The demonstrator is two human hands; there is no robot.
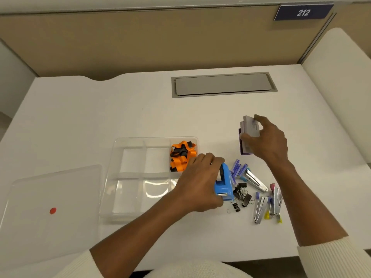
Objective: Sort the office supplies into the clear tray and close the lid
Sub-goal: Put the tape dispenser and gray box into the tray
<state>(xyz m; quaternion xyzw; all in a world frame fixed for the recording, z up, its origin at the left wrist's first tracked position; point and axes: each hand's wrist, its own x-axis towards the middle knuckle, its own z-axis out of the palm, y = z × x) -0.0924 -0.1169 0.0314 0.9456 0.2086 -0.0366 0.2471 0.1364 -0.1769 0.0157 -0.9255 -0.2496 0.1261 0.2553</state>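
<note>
Office supplies lie scattered at lower right of the head view on a white desk (140, 109), just right of the clear tray (120, 197), which sits at lower centre with its lid (50, 197) off and lying flat at lower left. One upper-right compartment already holds an orange lanyard (182, 155); the other compartments look empty.

The left hand (200, 181) is wrapped over a blue stapler (223, 185) beside the tray's right wall, the stapler's long axis running roughly up and down the frame. The right hand (269, 141), farther up and to the right, pinches a stack of pale sticky-note pads (251, 127) between thumb and fingers, held just above a purple pad (244, 149) on the desk.

Between the arms lie black binder clips (242, 195), small purple staple boxes (237, 167) and several chrome staplers (257, 181). The tray lies left of both hands, and the left hand is much the nearer, so its stapler probably goes in first.
</note>
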